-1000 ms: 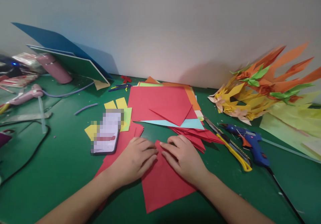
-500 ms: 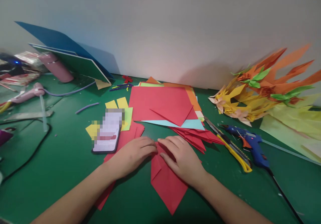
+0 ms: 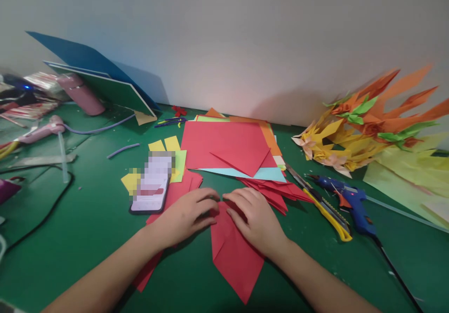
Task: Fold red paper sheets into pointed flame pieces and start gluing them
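Note:
A red paper square [image 3: 235, 257], folded into a kite-like shape with its point toward me, lies on the green mat [image 3: 87, 238]. My left hand [image 3: 187, 214] rests flat on its upper left flap, fingers stretched toward the top corner. My right hand [image 3: 257, 219] lies flat on the upper right flap, fingers meeting the left ones at the tip. Both hands press the paper down. More red sheets [image 3: 168, 196] lie under my left hand.
A phone [image 3: 150, 189] on yellow scraps sits left of my hands. A stack of coloured sheets [image 3: 231, 147] lies behind. A yellow cutter [image 3: 328, 212] and a blue glue gun [image 3: 352, 203] lie to the right, folded paper flowers [image 3: 365, 121] beyond. Boards [image 3: 101, 86], a pink bottle and cables are at left.
The red sheet went from a flat diamond to a shape with both side flaps folded in. My hands drew closer together at its top corner.

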Available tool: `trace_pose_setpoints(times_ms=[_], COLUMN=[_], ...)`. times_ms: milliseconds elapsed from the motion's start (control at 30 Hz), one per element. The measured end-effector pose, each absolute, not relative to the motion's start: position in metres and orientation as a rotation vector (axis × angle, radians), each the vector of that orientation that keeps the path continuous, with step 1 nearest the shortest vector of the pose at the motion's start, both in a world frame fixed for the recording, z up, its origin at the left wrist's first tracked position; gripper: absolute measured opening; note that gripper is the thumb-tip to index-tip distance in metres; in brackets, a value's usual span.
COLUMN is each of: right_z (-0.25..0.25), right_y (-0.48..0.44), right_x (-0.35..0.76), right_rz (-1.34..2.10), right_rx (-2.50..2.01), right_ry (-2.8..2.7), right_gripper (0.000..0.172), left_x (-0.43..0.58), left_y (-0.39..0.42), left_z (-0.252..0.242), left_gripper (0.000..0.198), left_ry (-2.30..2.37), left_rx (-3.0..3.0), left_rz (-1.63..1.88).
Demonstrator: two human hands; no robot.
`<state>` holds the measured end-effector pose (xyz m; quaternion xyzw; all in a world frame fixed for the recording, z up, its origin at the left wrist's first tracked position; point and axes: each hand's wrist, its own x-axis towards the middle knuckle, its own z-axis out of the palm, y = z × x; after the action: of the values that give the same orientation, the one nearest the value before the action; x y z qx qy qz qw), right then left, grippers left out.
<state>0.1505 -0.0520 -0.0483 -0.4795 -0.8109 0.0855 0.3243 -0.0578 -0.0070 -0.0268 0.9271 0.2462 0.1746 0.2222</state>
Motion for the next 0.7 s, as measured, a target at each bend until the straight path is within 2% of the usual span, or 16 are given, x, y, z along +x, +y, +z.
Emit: trace_pose_setpoints(times_ms=[133, 300, 367, 433, 567, 700], right_z=[-0.048, -0.046, -0.043, -0.040, -0.033, -0.032], right_y=[-0.051, -0.053, -0.055, -0.058, -0.063, -0.068], right_x=[0.150, 0.147, 0.146, 0.146, 0.145, 0.140], right_rz=[0.309, 0.280, 0.169, 0.037, -0.101, -0.112], right_rx=[-1.227, -1.140, -1.133, -1.157, -1.161, -1.114], right_ry=[-2.099, -2.092, -2.050, -1.962, -1.876, -2.022], right_gripper=[0.018, 0.021, 0.020, 0.017, 0.010, 0.015], left_x=[-0.056, -0.055, -0.055, -0.055, -0.058, -0.058], left_y=[-0.010, -0.014, -0.015, -0.015, -0.012, -0.014], left_z=[-0.024, -0.021, -0.022, -0.023, -0.023, -0.022], left_gripper=[0.021, 0.010, 0.015, 0.016, 0.003, 0.010], left_ry=[0.747, 0.750, 0.744, 0.793, 0.983, 1.065], left_rx=[2.517, 2.458, 2.372, 2.253, 2.027, 1.854], left_rz=[0.471, 0.468, 0.497, 0.571, 0.830, 0.994])
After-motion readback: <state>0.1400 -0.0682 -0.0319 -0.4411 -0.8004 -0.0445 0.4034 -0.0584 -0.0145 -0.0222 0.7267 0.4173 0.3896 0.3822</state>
